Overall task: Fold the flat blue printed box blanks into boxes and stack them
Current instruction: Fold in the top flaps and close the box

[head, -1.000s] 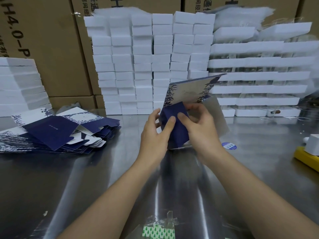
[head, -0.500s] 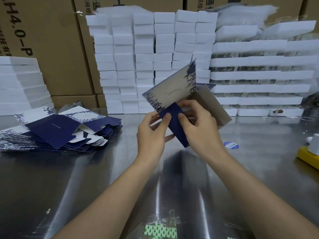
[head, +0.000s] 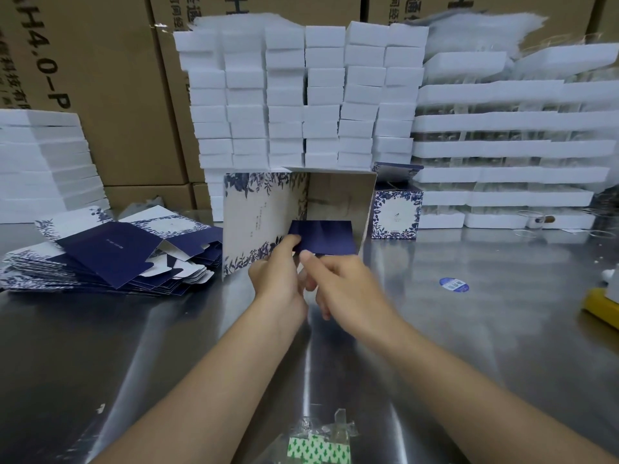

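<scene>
The box is upright and half-opened just right of the pile of flat blanks. It is low at the table, and I cannot tell whether it touches. Its open end faces the camera, with a dark blue flap folded across the mouth.

The left hand grips the box at its lower near corner, thumb on the flap's left end. The right hand curls its fingers at the flap's near edge, but blur hides whether it pinches or only touches.

The thin printed card is likely light, springy, slick and easily creased. It is best held near corners and scored folds, pressing flaps close to their hinge. A finished box sits farther right of the pile.
</scene>
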